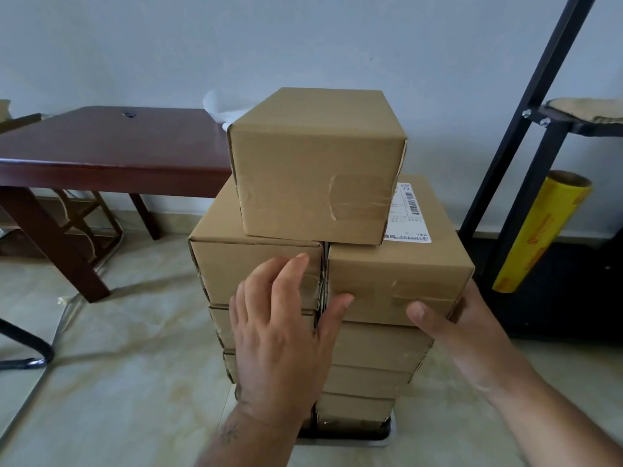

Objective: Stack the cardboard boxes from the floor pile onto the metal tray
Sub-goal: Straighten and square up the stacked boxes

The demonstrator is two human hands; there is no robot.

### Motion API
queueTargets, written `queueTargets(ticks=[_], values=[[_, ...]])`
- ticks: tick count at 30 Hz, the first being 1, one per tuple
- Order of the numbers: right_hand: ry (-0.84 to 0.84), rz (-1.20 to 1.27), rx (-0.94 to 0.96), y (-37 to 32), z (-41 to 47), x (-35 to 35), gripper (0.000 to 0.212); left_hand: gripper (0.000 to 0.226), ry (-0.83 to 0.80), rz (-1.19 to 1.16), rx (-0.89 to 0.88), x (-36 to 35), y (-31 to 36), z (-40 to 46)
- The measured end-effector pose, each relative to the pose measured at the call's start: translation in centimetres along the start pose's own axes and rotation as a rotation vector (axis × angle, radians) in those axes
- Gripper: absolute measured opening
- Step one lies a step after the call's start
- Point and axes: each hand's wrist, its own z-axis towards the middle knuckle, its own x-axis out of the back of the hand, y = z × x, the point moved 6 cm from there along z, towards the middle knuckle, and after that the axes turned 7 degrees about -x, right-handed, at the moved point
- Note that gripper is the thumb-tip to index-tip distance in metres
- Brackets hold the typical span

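Head view: the left hand [279, 332] lies flat, fingers straight, against the stacked cardboard boxes [256, 274] on the metal tray [381, 433]. The right hand [451, 321] has its grip around the right-hand box [397, 284], a single box [313, 163] on top.

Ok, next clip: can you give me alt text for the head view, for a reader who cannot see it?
Two bare hands steady a tall stack of cardboard boxes on a floor tray: the left hand lies flat on the front, the right hand grips the right corner of an upper box. A single top box crowns the stack; a wooden table stands behind.
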Motion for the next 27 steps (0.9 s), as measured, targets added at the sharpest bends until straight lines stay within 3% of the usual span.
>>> queueTargets(ticks=[3,8,15,18,22,25,27], values=[[-0.019,0.018,0.007,-0.1,0.3,-0.2,0.087,0.062,0.007,0.000,0.001,-0.1,0.0,-0.1],[0.020,0.004,0.013,0.3,0.7,0.0,0.074,0.061,0.015,0.007,0.004,-0.3,0.0,0.1],[0.010,-0.001,-0.003,0.9,1.0,-0.1,0.081,0.056,0.005,-0.058,0.004,-0.4,-0.6,-0.3],[0.002,0.006,-0.009,1.1,1.1,0.0,0.083,0.048,0.128,-0.123,0.052,1.6,-2.8,0.7],[-0.017,-0.021,-0.032,1.9,1.2,0.4,0.082,0.056,0.271,-0.144,0.323,4.1,-9.1,1.8],[-0.039,-0.097,-0.056,2.7,1.2,0.7,0.089,0.080,0.071,-0.482,0.642,2.3,-13.4,0.1],[-0.054,-0.133,-0.066,3.0,1.2,0.8,0.089,0.082,-0.125,-0.736,0.737,0.5,-14.0,-1.2]])
